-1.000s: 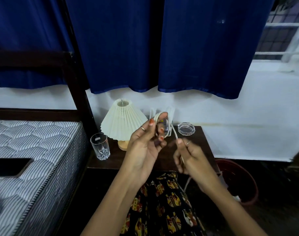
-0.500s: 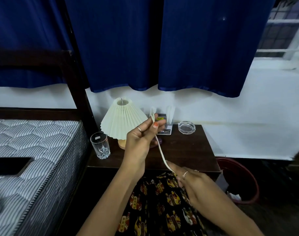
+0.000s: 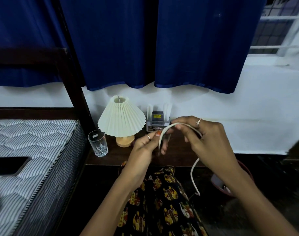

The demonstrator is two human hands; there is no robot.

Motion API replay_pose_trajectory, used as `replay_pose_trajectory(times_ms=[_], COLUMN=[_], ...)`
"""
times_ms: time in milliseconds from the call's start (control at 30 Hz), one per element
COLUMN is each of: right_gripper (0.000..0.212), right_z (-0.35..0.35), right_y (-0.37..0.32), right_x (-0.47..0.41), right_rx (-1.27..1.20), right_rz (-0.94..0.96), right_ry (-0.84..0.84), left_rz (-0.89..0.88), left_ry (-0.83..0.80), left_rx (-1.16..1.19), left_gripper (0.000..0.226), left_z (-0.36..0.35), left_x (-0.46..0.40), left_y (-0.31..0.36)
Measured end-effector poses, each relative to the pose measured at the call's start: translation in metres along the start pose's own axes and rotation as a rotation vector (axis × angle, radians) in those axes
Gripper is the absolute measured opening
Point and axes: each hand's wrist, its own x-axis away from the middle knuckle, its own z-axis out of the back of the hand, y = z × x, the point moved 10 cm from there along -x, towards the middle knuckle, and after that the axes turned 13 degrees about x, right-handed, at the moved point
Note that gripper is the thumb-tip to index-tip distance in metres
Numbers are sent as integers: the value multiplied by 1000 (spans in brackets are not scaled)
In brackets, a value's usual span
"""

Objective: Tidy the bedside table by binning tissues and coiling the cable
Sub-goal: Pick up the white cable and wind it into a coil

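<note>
Above bedside table point(image 3: 121, 155), hands loop cable point(image 3: 164, 132), apparently pinched.

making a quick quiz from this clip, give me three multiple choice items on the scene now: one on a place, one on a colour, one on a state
1. Where does the drinking glass stand?
A. on the bedside table, left of the lamp
B. on the mattress
C. in the red bin

2. What colour is the curtain?
A. white
B. dark blue
C. green

3. What state is the white cable in?
A. lying flat on the table
B. wound into a finished coil
C. held in both hands as a loop, one end hanging loose

Answers: 1 A, the glass sits on the dark wood by the lamp's base. 2 B, the cloth above the table is deep blue. 3 C, the left hand and right hand each hold the cable, and its tail dangles below the right hand.
</note>
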Motion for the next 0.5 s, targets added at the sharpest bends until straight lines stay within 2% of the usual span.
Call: replay_pose_trajectory(times_ms=[100, 300, 500], right_gripper=[15, 16, 24], right_z=[-6, -26, -61], right_y=[14, 39, 47], right_x=[-2, 5, 30], right_rx=[-65, -197, -587], right_rz=[-84, -238, -371], right_ry=[-3, -34, -157], left_rz=[37, 80, 159], left_ry=[-16, -58, -90], left_rx=[91, 104, 311], left_gripper=[37, 36, 32], left_z=[-4, -12, -26], left_x=[5, 10, 7], left_y=[-2, -4, -4])
